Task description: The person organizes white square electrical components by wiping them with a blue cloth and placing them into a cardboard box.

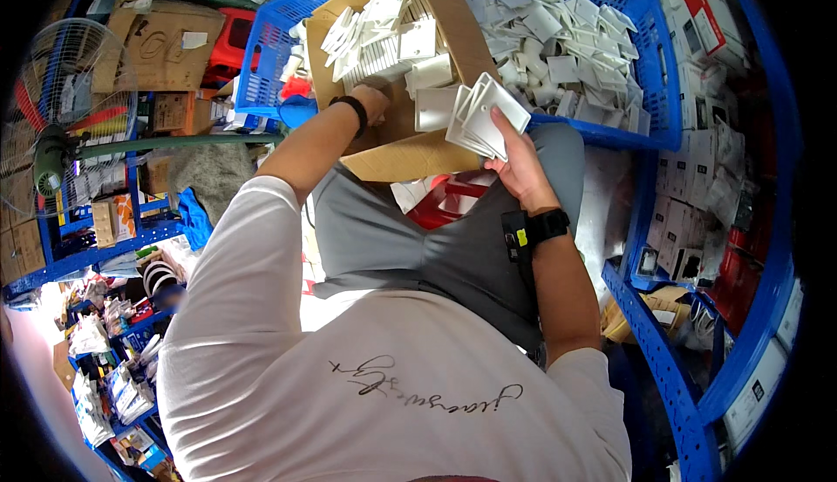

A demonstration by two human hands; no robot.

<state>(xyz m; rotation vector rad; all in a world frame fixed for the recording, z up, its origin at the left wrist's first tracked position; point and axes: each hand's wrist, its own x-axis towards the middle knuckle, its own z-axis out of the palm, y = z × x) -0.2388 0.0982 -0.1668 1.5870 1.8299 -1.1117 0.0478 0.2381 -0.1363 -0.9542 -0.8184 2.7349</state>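
Observation:
Several white square plastic plates (494,112), fanned in a small stack, are gripped by my right hand (520,165). Thumb on the top face, it holds them over the right front edge of an open cardboard box (402,163). My left hand (371,104) reaches down inside that box, and its fingertips are hidden. More white plates (386,5) fill the far part of the box, some in tight rows and others loose on top. One plate (435,109) lies at the box's right side, close to the held stack.
A blue plastic crate (664,83) beyond my knees holds loose white plates and pipe fittings (536,67). To the left stands a caged fan (65,116) with red blades. Blue metal shelving (660,345) with white boxes (686,162) rises close on the right.

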